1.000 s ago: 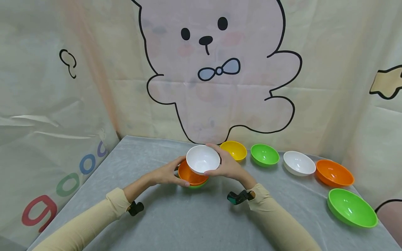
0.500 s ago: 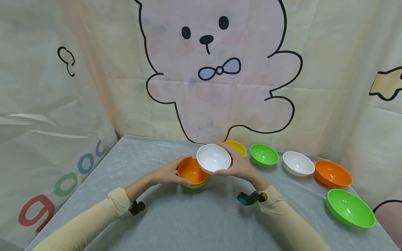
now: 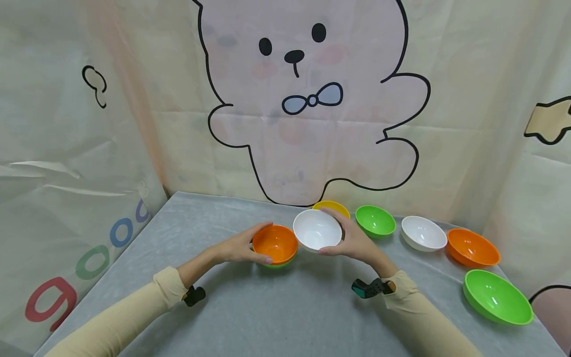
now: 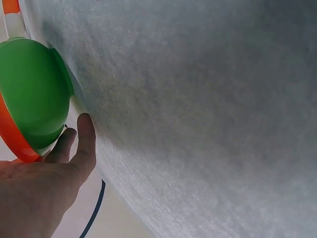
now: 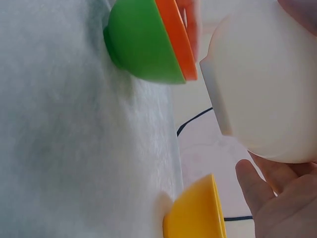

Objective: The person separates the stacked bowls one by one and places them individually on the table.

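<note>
Your tabletop (image 3: 276, 317) is covered in a grey felt-like cloth. Near the middle an orange bowl (image 3: 274, 243) sits nested in a green one (image 3: 278, 264), which rests on the cloth. Along the far edge stand a yellow bowl (image 3: 334, 207), a green bowl (image 3: 375, 220), a white bowl (image 3: 424, 233), an orange bowl (image 3: 473, 247) and, nearer you, a larger green bowl (image 3: 497, 296).

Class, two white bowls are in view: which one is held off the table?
The white bowl gripped by the right hand, beside the orange bowl. The other white bowl sits untouched on the table, farther right.
</note>
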A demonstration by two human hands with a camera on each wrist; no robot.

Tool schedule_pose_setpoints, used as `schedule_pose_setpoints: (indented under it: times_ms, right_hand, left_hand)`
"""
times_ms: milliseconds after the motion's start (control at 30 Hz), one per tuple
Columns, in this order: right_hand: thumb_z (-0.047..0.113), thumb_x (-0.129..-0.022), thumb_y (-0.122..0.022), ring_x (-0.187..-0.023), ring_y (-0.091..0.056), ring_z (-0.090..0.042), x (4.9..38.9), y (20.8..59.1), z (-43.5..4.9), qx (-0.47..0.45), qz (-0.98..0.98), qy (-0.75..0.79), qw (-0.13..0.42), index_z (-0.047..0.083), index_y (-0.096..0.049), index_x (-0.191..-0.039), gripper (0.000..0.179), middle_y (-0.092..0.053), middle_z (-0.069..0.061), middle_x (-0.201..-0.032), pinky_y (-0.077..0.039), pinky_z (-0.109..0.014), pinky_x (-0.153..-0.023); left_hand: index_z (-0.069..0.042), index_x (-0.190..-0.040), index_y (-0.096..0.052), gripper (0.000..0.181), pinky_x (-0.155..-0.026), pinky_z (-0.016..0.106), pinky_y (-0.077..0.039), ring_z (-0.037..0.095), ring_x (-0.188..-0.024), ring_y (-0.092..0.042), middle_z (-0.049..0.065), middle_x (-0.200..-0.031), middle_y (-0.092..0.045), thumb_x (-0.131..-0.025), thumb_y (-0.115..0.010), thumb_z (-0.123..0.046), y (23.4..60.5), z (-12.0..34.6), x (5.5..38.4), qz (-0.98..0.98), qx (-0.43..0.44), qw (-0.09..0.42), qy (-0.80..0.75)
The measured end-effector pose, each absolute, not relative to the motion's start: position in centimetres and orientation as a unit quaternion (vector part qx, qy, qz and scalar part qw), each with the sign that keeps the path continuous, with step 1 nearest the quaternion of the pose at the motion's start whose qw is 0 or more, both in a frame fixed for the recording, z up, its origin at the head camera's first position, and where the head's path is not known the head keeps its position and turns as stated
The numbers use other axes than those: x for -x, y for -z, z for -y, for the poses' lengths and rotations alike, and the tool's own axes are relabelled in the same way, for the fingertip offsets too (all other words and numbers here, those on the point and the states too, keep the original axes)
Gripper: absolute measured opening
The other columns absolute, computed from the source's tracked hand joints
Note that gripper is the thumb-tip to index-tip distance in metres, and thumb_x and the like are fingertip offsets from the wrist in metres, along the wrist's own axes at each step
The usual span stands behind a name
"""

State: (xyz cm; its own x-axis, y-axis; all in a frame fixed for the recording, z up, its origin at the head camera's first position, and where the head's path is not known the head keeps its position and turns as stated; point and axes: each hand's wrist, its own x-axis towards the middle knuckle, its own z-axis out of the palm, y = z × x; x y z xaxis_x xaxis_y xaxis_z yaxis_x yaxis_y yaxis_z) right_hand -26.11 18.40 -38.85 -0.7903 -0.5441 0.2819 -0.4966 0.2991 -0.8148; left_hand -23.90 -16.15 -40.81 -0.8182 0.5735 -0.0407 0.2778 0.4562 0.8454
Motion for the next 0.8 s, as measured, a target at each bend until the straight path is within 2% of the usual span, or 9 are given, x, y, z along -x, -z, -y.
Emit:
schedule_pose_setpoints:
  times_ms: [233, 500, 800]
  right_hand:
    - [0.015, -0.071, -0.095, -0.122, -0.052, -0.034, 25.7, 38.9, -20.3, 0.312, -0.808, 0.498, 0.022, 0.006, -0.042, -0.152, 0.098, -0.048, -0.015, -0.144, -0.052, -0.036, -0.093]
    - [0.013, -0.072, -0.094, -0.123, -0.051, -0.037, 25.3, 39.1, -22.5, 0.314, -0.811, 0.494, 0.019, 0.005, -0.043, -0.152, 0.095, -0.044, -0.018, -0.149, -0.052, -0.035, -0.093]
    - [0.008, -0.072, -0.094, -0.125, -0.049, -0.036, 25.0, 39.7, -25.3, 0.319, -0.813, 0.486, -0.006, 0.0, -0.041, -0.152, 0.096, -0.045, -0.018, -0.15, -0.05, -0.027, -0.094]
  left_hand:
    - [-0.008, -0.161, -0.023, 0.101, -0.108, 0.05, -0.04, 0.028, -0.136, -0.041, 0.012, -0.154, -0.039, -0.085, -0.083, -0.036, 40.7, 16.1, 23.8, -0.836, -0.252, 0.162, -0.46]
    - [-0.009, -0.161, -0.022, 0.1, -0.109, 0.053, -0.037, 0.03, -0.138, -0.039, 0.012, -0.155, -0.038, -0.086, -0.082, -0.037, 40.9, 16.1, 23.7, -0.832, -0.25, 0.168, -0.465]
    - [-0.008, -0.161, -0.022, 0.101, -0.109, 0.052, -0.038, 0.029, -0.138, -0.039, 0.012, -0.156, -0.037, -0.086, -0.082, -0.038, 40.7, 16.0, 23.7, -0.832, -0.252, 0.169, -0.464]
